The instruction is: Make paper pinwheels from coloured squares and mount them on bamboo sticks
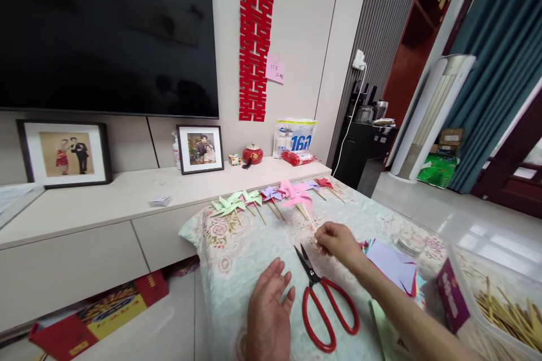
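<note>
At 12 o'clock from the scissors point(312, 276), pink pinwheel point(300, 196): slightly blurred, it is held tilted by its stick point(306, 215), in front of the other pinwheels.
Right hand point(336, 241), 1 o'clock: the lower end of the stick is pinched between thumb and fingertips.
Left hand point(271, 307), 8 o'clock: the grip is released; the palm is turned up, the fingers loosely curled, beside a red scissor handle.
Scissors: laid on the flowered tablecloth point(241, 254), the blades slightly parted and pointed to 11 o'clock, the red handles turned to 5.
Pinwheel row, 10 to 12 o'clock: green pinwheels point(229, 203), a violet pinwheel point(271, 194) and a red pinwheel point(324, 183) are set out along the table's far side.
Coloured paper point(390, 262), near 3 o'clock: stacked, a lavender sheet uppermost.
Clear tub point(476, 335), 3 o'clock: filled with thin sticks point(508, 316); on its purple label point(452, 295) the white lettering is too blurred to be read.
White bag point(295, 138), 12 o'clock: "160" is printed in blue; the smaller print is illegible.
Red strip point(256, 39), between 11 and 12: the double-happiness character is repeated down the wall.
Pink note point(275, 69), beside the strip: handwritten in two lines that cannot be read with certainty.
Red-and-yellow box point(105, 310), toward 9 o'clock: placed on the floor, its lettering too small to make out.
</note>
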The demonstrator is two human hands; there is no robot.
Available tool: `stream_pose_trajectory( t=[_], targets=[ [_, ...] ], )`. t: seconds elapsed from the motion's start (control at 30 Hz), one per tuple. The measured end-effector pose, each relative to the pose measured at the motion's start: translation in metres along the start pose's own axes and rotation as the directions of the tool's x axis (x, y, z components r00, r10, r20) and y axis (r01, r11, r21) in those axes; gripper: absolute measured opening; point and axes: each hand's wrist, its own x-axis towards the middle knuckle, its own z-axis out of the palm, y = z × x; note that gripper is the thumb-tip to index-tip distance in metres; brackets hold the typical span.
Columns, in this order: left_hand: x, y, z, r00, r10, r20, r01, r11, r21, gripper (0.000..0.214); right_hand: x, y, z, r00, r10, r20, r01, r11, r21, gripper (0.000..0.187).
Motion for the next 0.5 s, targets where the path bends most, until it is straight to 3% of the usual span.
stream_pose_trajectory(
  t=[0.13,0.23,0.5],
  targets=[
    [0.018,-0.012,-0.007,0.998,-0.06,0.019,0.059,0.997,0.043,0.034,0.079,0.015,-0.028,0.989,0.099,-0.108,-0.113,0.984,-0.14,0.02],
    [0.035,-0.021,-0.013,0.995,-0.097,0.02,0.096,0.995,0.022,0.033,0.124,0.027,-0.034,0.978,0.157,-0.138,-0.183,0.961,-0.206,0.028],
    [0.068,-0.034,-0.026,0.982,-0.186,-0.012,0.187,0.981,0.056,0.029,0.187,0.048,-0.015,0.965,0.185,-0.185,-0.238,0.914,-0.328,0.032]
  ],
)
